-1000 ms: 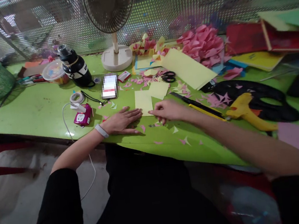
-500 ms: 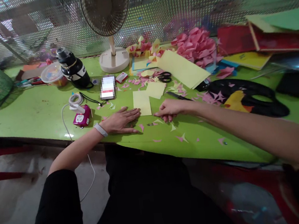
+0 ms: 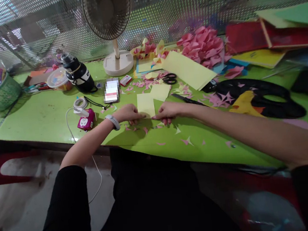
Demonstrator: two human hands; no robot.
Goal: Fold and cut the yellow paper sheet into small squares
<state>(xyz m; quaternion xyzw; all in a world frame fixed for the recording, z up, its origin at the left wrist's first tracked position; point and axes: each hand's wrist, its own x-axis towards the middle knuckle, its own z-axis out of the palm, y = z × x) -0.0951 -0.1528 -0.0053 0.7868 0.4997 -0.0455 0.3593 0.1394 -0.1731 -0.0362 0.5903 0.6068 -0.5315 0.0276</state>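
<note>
Paper [image 3: 145, 103], one yellow sheet, lies on the green tabletop [image 3: 36, 117], near the person, with two hands on it. The left hand [image 3: 127, 114] has its grip closed on the near left corner, thumb on top. The right hand [image 3: 168, 111] has its grip closed too, at the near right corner. To do this well, both thumbs should press softly and evenly, so the sheet gets no crooked crease. One small sheet [image 3: 161, 91] meets its right side, toward the far end. Farther off are one phone [image 3: 111, 90], one pair of scissors [image 3: 169, 78] and one fan [image 3: 108, 10]. Left: one bottle [image 3: 78, 74]. Far right: one pink heap [image 3: 203, 47], too many bits to count.
</note>
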